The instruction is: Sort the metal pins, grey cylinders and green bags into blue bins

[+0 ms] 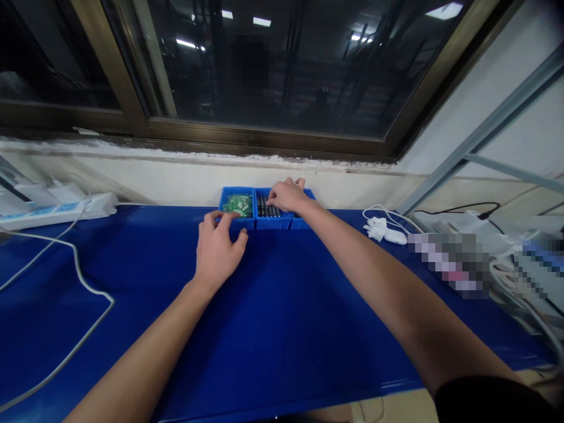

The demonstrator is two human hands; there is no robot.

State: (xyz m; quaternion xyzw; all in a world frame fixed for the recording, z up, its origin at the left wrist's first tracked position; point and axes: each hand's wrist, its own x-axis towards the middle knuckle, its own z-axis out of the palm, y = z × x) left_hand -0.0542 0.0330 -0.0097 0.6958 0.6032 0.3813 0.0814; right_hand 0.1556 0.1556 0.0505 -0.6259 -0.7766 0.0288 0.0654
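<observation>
Blue bins (273, 223) between wall (185, 185) and hands (218, 249)

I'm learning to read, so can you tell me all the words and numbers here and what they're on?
No word, brand, number or sign can be read.
Power strip: blue patches, too small and blurred for any letters.
Pixelated items on the right: blocked out.
Blue bins: no readable writing on their visible sides.
</observation>
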